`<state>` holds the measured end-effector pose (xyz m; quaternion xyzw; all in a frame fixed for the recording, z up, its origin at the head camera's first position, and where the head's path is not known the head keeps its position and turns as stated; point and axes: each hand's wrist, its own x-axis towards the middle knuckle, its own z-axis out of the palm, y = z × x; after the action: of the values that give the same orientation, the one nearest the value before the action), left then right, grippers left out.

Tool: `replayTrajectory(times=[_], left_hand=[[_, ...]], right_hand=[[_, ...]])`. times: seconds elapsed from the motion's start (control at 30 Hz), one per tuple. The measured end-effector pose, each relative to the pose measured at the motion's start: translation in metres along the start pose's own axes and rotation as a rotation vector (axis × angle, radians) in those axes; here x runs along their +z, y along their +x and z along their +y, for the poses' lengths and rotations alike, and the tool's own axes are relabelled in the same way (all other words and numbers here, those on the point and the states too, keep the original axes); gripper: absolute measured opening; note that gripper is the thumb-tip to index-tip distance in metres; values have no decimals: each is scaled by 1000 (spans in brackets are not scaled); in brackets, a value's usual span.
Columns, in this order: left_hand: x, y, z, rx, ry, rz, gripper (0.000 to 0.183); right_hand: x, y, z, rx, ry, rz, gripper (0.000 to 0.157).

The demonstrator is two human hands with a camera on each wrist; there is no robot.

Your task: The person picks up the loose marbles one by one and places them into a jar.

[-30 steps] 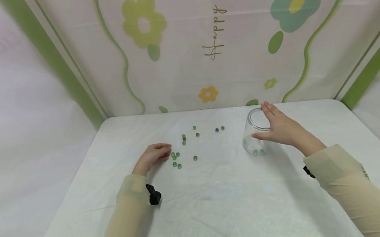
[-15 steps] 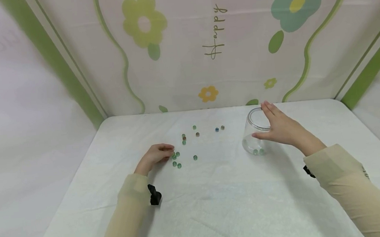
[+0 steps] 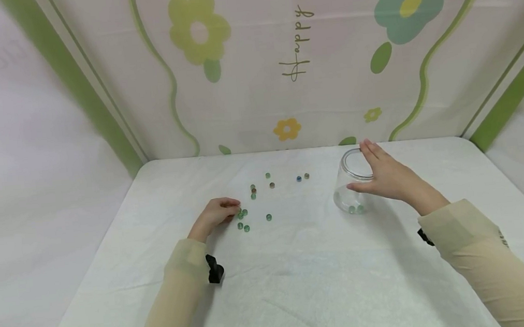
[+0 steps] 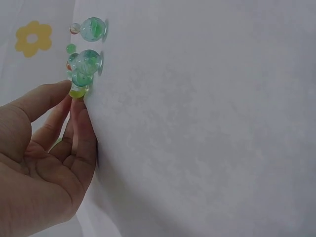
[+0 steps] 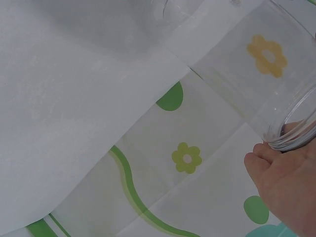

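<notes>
At the left of the marbles, my left hand (image 3: 217, 212) pinches a yellow-green marble (image 4: 77, 93) between thumb and fingertips; the head view hides that marble behind the fingers. Clear green marbles (image 3: 245, 213) lie on the cloth right beside the fingertips. In the left wrist view, a large-looking green-swirled marble (image 4: 89, 62) sits just beyond them. On the right, a clear glass jar (image 3: 345, 192) stands upright with a few green marbles (image 3: 352, 209) on its bottom. My right hand (image 3: 387, 176) grips the jar near its rim, the fingers at the far edge and the thumb on the near side.
Farther back on the white-clothed table (image 3: 291, 285) lie a blue marble (image 3: 298, 179), a brown one (image 3: 272, 185) and several others. One green marble (image 3: 269, 217) lies alone between the cluster and the jar. A flower-printed curtain (image 3: 246, 92) rises behind the table.
My left hand has shifted slightly right onto the yellow-green marble, whose place in the head view is now covered by the fingers. The right hand and the jar stay put.
</notes>
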<state>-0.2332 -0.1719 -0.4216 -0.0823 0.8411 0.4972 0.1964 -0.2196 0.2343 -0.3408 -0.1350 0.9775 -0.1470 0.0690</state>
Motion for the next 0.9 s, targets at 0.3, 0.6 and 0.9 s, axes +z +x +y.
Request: replayTrajectory(times=[0.3, 0.6, 0.9], left_hand=[[-3, 0, 2, -47, -64, 12, 34], [-2, -2, 18, -13, -225, 1, 40], [13, -6, 51, 35, -393, -45, 43]], right_hand=[[-1, -1, -2, -4, 6, 8, 112], [-2, -2, -3, 3, 11, 2, 112], [-1, -1, -2, 0, 4, -5, 112]])
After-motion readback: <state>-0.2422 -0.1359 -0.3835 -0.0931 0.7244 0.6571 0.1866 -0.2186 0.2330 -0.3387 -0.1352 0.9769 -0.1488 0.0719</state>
